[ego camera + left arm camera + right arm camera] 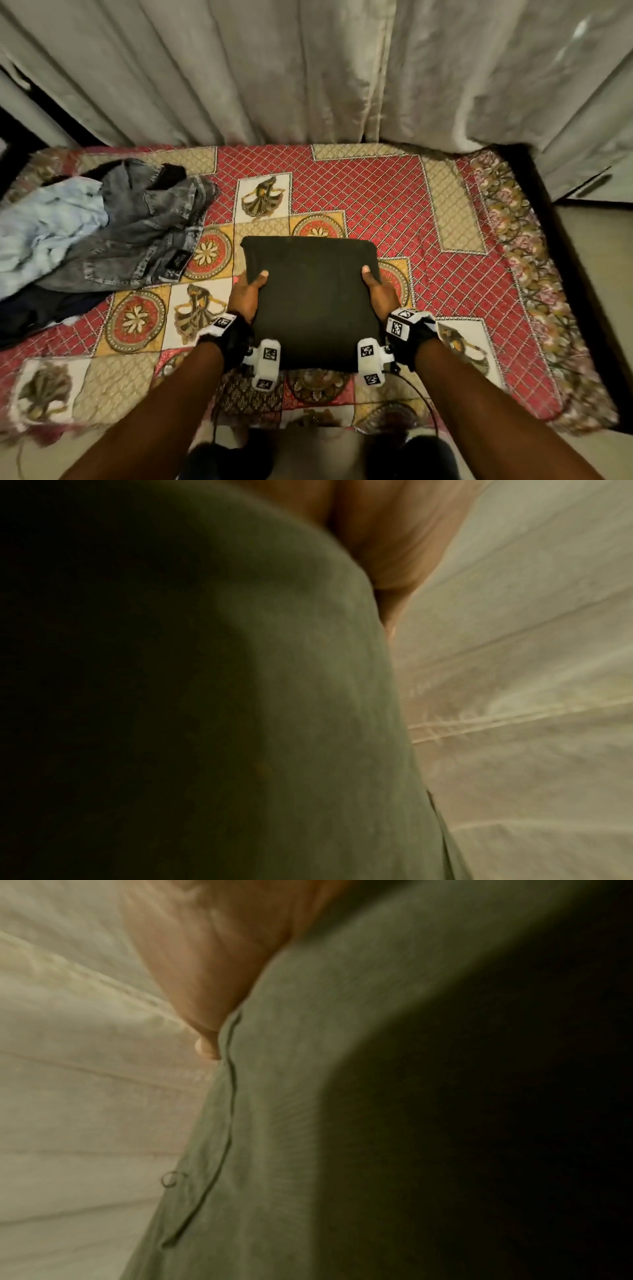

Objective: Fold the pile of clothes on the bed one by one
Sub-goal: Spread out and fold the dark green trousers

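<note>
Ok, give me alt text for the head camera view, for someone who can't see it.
Both hands, left hand and right hand, grip the sides of a folded dark garment, thumbs on top, above a patterned bedspread. An unfolded pile of clothes lies at the left; pale curtains hang behind the bed.

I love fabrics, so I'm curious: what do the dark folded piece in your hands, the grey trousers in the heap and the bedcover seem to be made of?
Folded garment: matte, dark olive, probably soft cotton knit; fine ribs show in the right wrist view.
Grey trousers: faded denim, judging by mottled wash and a waistband patch.
Bedcover: looks like quilted printed cotton, with diamond stitching; fibre uncertain.
</note>
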